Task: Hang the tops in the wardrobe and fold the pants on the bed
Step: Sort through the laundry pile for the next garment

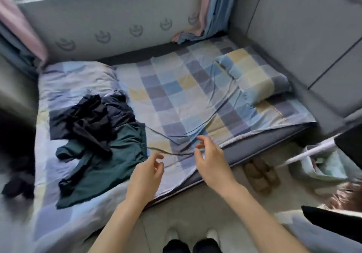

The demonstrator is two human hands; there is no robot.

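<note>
Both hands hover empty above the checked bed (195, 100), fingers loosely curled. The left hand (147, 176) is nearer the clothes, which lie to its left. One green garment (109, 164) runs lengthwise from near-left to far-right, with its drawstring (166, 152) trailing to just beneath the right hand (209, 158). A dark heap (88, 119) overlaps its far end; the number of pieces cannot be told. One pillow (252, 76) sits far right.

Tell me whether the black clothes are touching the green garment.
Touching. The head view shows the black clothes lying partly on top of the green garment, overlapping its upper edge.
</note>
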